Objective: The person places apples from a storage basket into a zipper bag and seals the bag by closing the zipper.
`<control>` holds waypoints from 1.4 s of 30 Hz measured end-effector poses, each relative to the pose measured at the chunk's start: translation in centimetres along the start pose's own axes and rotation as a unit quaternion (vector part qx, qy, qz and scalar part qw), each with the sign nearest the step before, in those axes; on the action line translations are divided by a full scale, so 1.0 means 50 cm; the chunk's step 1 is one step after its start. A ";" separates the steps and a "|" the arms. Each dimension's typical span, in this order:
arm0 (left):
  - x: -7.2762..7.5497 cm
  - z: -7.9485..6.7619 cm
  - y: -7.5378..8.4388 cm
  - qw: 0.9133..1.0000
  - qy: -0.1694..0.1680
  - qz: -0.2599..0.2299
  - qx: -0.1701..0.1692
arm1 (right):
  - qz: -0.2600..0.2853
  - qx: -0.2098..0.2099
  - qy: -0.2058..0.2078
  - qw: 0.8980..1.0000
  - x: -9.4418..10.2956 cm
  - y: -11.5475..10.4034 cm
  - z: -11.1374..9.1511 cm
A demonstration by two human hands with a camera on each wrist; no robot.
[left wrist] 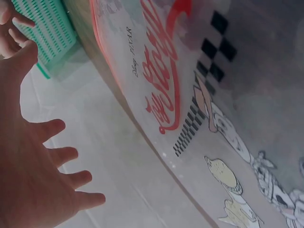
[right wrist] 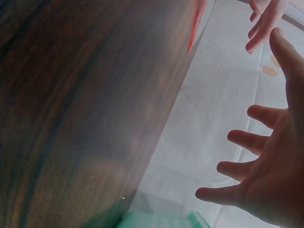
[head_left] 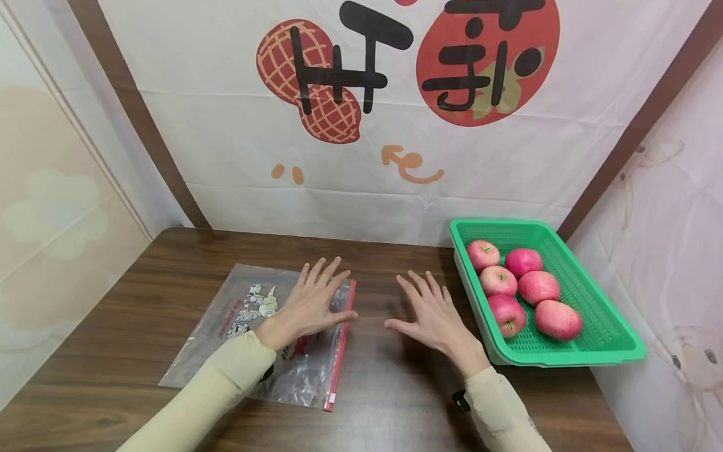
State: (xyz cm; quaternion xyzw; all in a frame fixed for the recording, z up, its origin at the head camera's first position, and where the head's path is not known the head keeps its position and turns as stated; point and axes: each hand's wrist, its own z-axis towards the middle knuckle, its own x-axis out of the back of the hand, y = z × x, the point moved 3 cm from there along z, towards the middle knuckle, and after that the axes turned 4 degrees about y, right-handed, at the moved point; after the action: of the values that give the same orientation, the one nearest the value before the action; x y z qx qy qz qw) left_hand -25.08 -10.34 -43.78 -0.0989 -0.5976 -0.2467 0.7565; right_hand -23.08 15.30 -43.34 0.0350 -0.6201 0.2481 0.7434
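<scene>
A clear plastic zip bag (head_left: 305, 376) with a red slider edge lies flat on the table, cartoon figures and red lettering printed on it. Over the bag my left hand (head_left: 309, 301) hovers with fingers spread, holding nothing. My right hand (head_left: 432, 317) is also spread and empty, above the bare wood between the bag and a green basket (head_left: 607, 314). Several red-pink apples (head_left: 539, 287) sit in the basket, grouped toward its left side. In the left wrist view the bag's print (left wrist: 164, 80) shows beside the left palm (left wrist: 33, 175).
The brown wooden table (head_left: 384, 389) runs back to a white printed cloth (head_left: 361, 207) hung behind it. More printed cloth hangs at the left (head_left: 56, 220) and right (head_left: 666, 251). The basket stands near the table's right edge, close to the back cloth.
</scene>
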 end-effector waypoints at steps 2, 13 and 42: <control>0.001 0.001 0.001 1.000 -0.001 -0.001 0.000 | 0.000 -0.001 0.000 1.000 0.000 0.000 0.000; 0.006 -0.001 0.011 1.000 -0.024 -0.011 0.009 | 0.001 -0.015 0.016 1.000 0.011 0.005 -0.009; -0.027 -0.009 0.038 0.994 -0.078 0.042 0.067 | 0.001 -0.004 0.033 0.999 0.034 0.024 -0.026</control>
State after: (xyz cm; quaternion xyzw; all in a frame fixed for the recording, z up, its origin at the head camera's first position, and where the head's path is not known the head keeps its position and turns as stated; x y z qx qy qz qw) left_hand -24.00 -8.58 -44.90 -0.0917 -0.6651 -0.1652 0.7224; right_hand -22.24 17.36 -42.36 0.0231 -0.5966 0.2475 0.7631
